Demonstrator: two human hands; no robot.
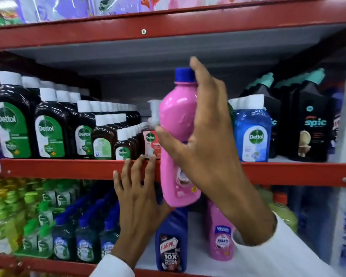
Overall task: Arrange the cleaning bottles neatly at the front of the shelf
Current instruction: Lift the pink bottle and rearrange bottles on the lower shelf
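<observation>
A tall pink bottle (176, 116) with a blue cap hangs upright in front of the red edge (68, 168) of the middle shelf. My right hand (206, 148) grips its right side, thumb across the front and fingers reaching up beside the cap. My left hand (138, 198) is lower, fingers spread flat against the shelf edge, its thumb side touching the bottle's base. On the lower shelf stand a dark blue Harpic bottle (171, 242) and another pink bottle (221, 238).
Rows of brown Dettol bottles (48, 128) fill the middle shelf's left side, ending at a red-labelled pump bottle (151, 136). Blue Dettol bottles (252, 134) and black Spic bottles (312, 124) stand at the right. Small green and blue bottles (64, 226) crowd the lower left.
</observation>
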